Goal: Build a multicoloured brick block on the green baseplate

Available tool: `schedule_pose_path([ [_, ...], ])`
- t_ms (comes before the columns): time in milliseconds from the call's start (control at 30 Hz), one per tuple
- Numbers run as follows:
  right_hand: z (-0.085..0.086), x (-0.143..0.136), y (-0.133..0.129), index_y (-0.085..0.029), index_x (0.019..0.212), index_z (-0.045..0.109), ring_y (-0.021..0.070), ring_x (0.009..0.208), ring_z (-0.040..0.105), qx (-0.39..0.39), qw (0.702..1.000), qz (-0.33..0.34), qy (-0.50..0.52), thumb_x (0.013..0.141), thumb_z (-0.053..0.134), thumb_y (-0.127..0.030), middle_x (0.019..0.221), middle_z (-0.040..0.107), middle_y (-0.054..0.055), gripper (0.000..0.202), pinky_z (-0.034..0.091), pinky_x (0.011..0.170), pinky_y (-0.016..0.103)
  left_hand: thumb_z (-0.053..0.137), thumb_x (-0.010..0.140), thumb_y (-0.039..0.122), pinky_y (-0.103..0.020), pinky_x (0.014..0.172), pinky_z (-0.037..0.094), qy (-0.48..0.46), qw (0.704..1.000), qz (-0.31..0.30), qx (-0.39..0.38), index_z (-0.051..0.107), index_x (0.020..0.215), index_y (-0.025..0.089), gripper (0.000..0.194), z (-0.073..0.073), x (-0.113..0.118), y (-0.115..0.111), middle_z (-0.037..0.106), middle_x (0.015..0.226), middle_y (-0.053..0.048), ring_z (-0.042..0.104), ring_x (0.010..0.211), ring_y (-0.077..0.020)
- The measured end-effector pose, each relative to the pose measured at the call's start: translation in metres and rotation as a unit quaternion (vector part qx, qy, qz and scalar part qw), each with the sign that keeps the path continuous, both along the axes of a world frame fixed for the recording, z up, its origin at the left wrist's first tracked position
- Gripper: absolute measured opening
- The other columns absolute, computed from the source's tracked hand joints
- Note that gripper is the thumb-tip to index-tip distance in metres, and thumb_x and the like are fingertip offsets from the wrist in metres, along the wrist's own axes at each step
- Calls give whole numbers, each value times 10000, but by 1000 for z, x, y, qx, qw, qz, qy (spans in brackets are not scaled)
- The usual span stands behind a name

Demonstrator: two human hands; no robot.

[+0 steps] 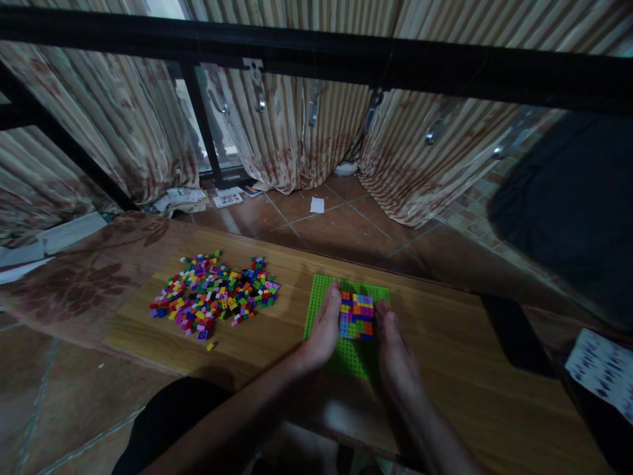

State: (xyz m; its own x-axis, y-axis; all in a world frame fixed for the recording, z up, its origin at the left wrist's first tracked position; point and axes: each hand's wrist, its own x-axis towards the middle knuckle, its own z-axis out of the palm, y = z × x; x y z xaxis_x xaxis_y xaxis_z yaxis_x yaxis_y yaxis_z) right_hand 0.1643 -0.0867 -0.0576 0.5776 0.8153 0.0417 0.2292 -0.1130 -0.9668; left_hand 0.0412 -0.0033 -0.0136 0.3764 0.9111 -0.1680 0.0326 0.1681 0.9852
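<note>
A block of multicoloured toy bricks (357,316) sits on a green baseplate (316,297) on the wooden bench. My left hand (324,326) lies along the block's left side, its fingers stretched out and close to or touching the bricks. On the other side, my right hand (395,346) is held on edge with straight fingers near the block's right side. Neither hand is wrapped round anything. Whether the palms press on the block I cannot tell. Part of the baseplate is hidden under my hands.
A pile of loose bricks (212,293) spreads over the bench's left part, with one yellow brick (210,346) near its front edge. At right lie a black flat object (517,333) and a patterned sheet (601,369). A black metal bar (316,49) with hooks crosses ahead, before striped curtains.
</note>
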Motion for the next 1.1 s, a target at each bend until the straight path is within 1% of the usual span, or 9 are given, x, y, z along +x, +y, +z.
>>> schedule_pose_path([
  [133,10,-20,-2,-274,1424,424,228,1337,427,-57,991,-43,111,898,314,-649,1449,458,22,655,433,1032,387,198,966,547,-377,1182,250,-8,999,-36,-23,380,1433,204,607,-1,1,-9,314,1538,-52,266,1428,-200],
  [300,29,-38,2,-254,1450,379,234,1345,411,-66,977,-79,189,837,354,-730,1462,444,23,776,357,1080,369,191,949,580,-357,1207,106,-21,996,-72,-41,261,1494,201,668,4,-2,-8,202,1577,-27,145,1461,-181],
  [533,37,-44,0,-256,1438,407,254,1347,407,-96,981,-86,145,859,319,-716,1453,456,9,745,335,1096,378,192,938,601,-348,1209,101,-30,996,-83,-35,243,1501,207,689,0,-1,-11,183,1582,-21,135,1464,-176],
  [700,36,-36,-4,-209,1460,355,225,1371,370,-31,982,-65,174,904,244,-670,1498,391,54,731,305,1120,391,196,932,608,-357,1207,132,-31,999,-40,-16,292,1483,180,704,4,-11,-5,219,1572,-48,173,1457,-188],
  [767,40,-33,-12,-179,1454,359,240,1366,375,-27,985,-96,142,907,271,-652,1504,378,88,729,316,1111,403,261,929,593,-368,1199,175,-12,1000,-12,7,353,1453,176,677,10,-23,1,284,1551,-60,219,1446,-203],
  [867,51,-36,-32,-169,1376,472,296,1307,437,-64,984,-167,19,880,416,-610,1424,477,123,667,330,1081,447,403,914,503,-359,1127,340,42,998,17,46,502,1341,198,534,20,-50,5,488,1432,-64,431,1336,-219],
  [933,56,-48,-43,-187,1322,525,305,1252,484,-64,983,-166,-48,848,503,-575,1341,551,117,613,343,1057,461,463,897,428,-340,1033,439,74,993,22,86,568,1254,210,431,26,-75,1,593,1315,-56,554,1202,-210],
  [1000,56,-67,-49,-207,1279,553,286,1178,539,-55,990,-107,-79,832,539,-543,1270,597,101,559,386,1010,442,507,875,370,-326,949,489,111,984,25,137,586,1209,213,377,30,-108,-10,630,1240,-49,605,1097,-196],
  [1100,50,-102,-40,-223,1178,604,235,1027,609,-61,990,37,-120,840,535,-501,1202,625,82,443,464,894,378,515,860,289,-303,832,518,210,961,69,166,579,1165,195,326,28,-166,-26,638,1148,-62,639,929,-170],
])
